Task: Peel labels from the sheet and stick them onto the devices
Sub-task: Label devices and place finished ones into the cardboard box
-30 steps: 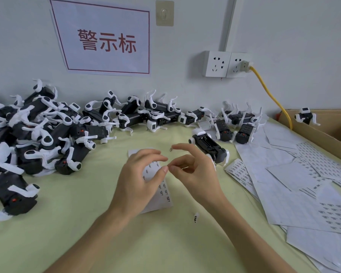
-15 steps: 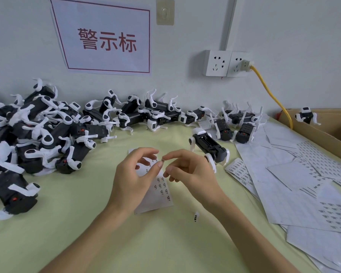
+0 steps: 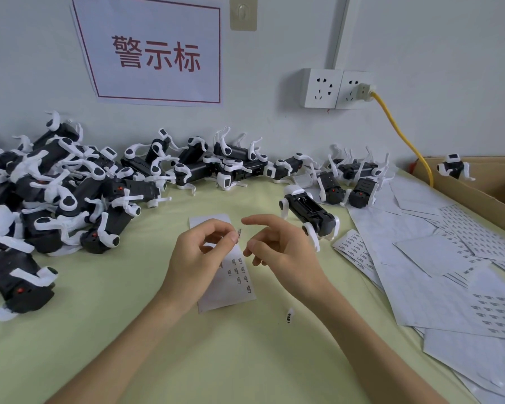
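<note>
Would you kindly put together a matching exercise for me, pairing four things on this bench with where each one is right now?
Things
1. peeled label
2. stray label
3. yellow cable
4. lone device

Places
A. plugged into the wall socket
B. at the cardboard box, apart from the piles
C. pinched by the left hand
D. lying loose on the table

Pairs: 1-C, 2-D, 3-A, 4-B

A small printed label [image 3: 239, 233] was held pinched just above the white sheet [image 3: 231, 284], which was laid flat near one black-and-white device [image 3: 309, 212].
</note>
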